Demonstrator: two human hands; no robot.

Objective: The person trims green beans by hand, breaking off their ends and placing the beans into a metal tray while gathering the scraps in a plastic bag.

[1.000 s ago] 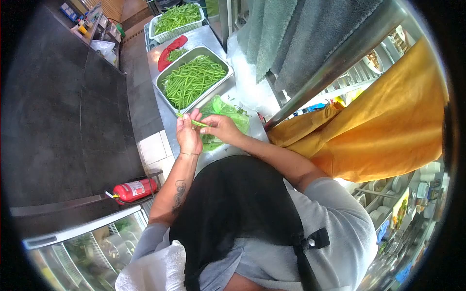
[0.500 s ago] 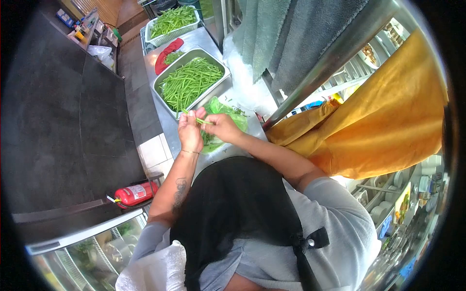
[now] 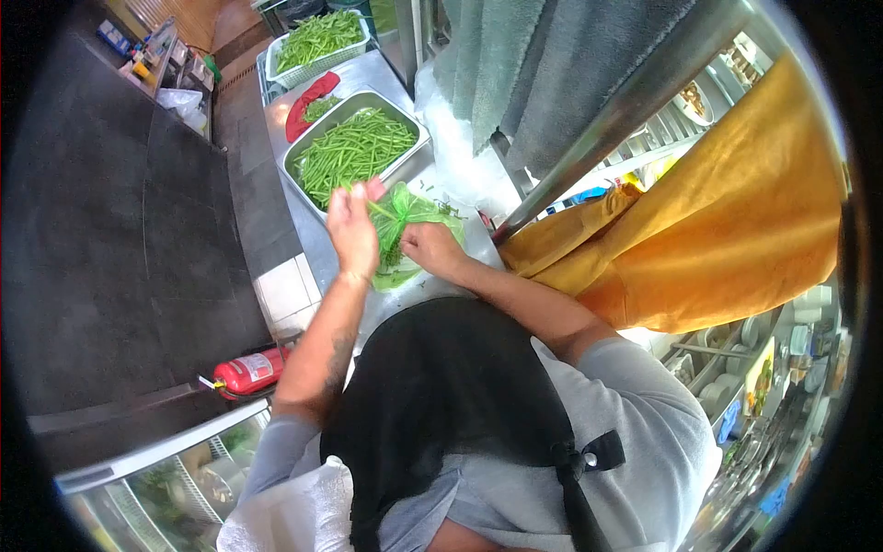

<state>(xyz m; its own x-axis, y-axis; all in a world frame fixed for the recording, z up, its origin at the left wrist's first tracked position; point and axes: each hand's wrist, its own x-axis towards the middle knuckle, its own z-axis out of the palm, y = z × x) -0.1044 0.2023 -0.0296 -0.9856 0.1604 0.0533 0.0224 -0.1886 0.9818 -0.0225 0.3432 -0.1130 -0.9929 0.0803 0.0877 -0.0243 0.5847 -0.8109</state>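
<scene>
My left hand (image 3: 352, 234) is at the near edge of a steel pan (image 3: 416, 158) filled with green beans (image 3: 357, 152). A green bean (image 3: 379, 211) juts to the right from between its thumb and fingers. To the right, my right hand (image 3: 432, 248) is closed in a fist over a light green plastic bag (image 3: 401, 276). Whatever it may hold is hidden by the curled fingers. Dark green scraps show inside the bag, which lies on the steel counter (image 3: 299, 207).
Behind the pan are a red cloth (image 3: 309, 103) and a white basket (image 3: 317, 64) heaped with green beans. Grey towels (image 3: 561, 83) and an orange cloth (image 3: 708, 230) hang at the right. A fire extinguisher (image 3: 250, 372) stands low at the left.
My hands have moved apart. The right hand has dropped slightly toward the bag and curled shut, no longer on the bean. A bean remains in the left hand.
</scene>
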